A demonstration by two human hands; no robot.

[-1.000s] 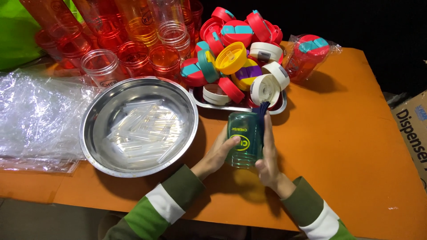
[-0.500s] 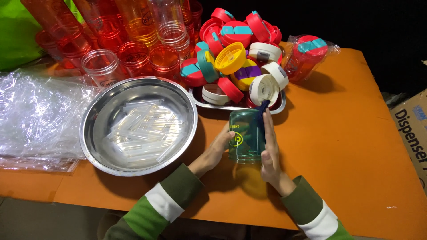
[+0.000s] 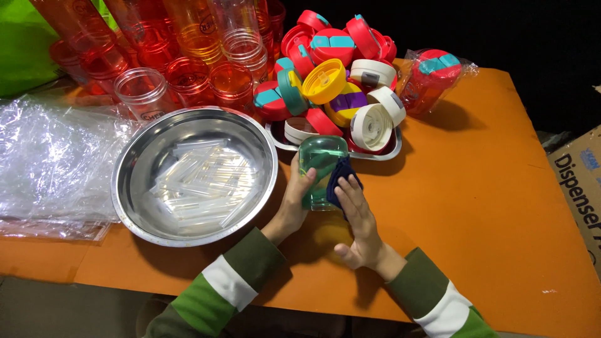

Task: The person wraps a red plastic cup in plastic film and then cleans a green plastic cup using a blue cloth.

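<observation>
Head view. The left hand grasps a green see-through cup, fingers curled around its left side, holding it above the orange table. The right hand presses a dark blue cloth against the cup's right side with its fingers laid nearly flat. Just left of the hands sits a steel bowl holding clear tubes. Behind the cup, a tray is heaped with coloured lids; red and orange cups stand beyond the bowl.
</observation>
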